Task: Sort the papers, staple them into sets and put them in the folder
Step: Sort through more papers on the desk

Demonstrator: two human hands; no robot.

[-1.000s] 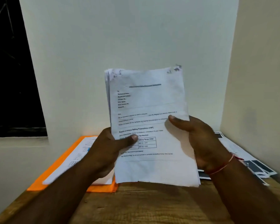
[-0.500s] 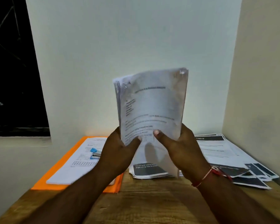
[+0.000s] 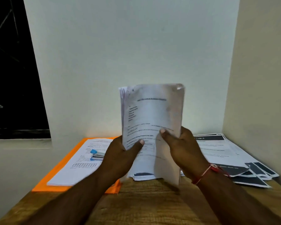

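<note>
A bundle of printed papers [image 3: 152,114] stands upright on its lower edge above the wooden table [image 3: 149,207], bowed slightly and blurred. My left hand [image 3: 120,158] grips its left side with the thumb across the front sheet. My right hand [image 3: 183,151] grips the right side, thumb on the front too. An orange folder [image 3: 58,179] lies at the left with a white sheet pile [image 3: 78,169] on it. A blue stapler [image 3: 96,155] rests on that pile, partly behind my left hand.
Several papers with dark headers [image 3: 230,159] are fanned out at the right, against the side wall. Another small stack [image 3: 143,176] lies flat behind the held bundle. A white wall stands close behind, and a dark window [image 3: 11,70] is at the left.
The bundle came down from chest height until its lower edge met the table. My hands slid toward each other, squeezing the sheets into a narrower, bowed stack.
</note>
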